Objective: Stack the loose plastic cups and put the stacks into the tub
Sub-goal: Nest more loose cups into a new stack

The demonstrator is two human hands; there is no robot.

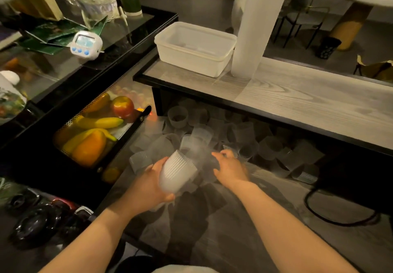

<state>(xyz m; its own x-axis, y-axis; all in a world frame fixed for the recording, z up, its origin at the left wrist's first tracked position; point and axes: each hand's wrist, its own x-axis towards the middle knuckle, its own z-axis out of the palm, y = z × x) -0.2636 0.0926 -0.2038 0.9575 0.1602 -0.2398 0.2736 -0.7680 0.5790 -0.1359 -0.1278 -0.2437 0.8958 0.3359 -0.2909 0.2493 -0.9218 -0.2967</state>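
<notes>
- The left hand (156, 184) grips a stack of nested cups (177, 171), fingers and thumb wrapped round its lower end, with the open mouths tilted up and away toward the pile.
- The right hand (230, 166) reaches forward just beside the top of that stack, fingers spread over the nearest loose cups; motion blur hides whether it has one pinched, so I cannot tell what, if anything, it has hold of.
- Judging by this, the stacking step is in hand: one stack is being built up, and nothing from it has gone to the tub.
- Just beyond the hands, the loose cups (244, 136) lie scattered on the floor, some upright, many on their sides, spreading back under the bench (297, 100).
- The next move, as I read it, calls for picking a single cup, turning it mouth the same way as the stack, and seating it squarely; a tipped cup would jam or sit crooked.
- To the left, a perforated tray holds fruit (100, 132).
- Farthest, the white tub (195, 47) stands on the bench, well apart from the hands, with a tall stack of cups (253, 26) just beside it on the right. The tub looks to hold little; its inside is too pale to read clearly.
</notes>
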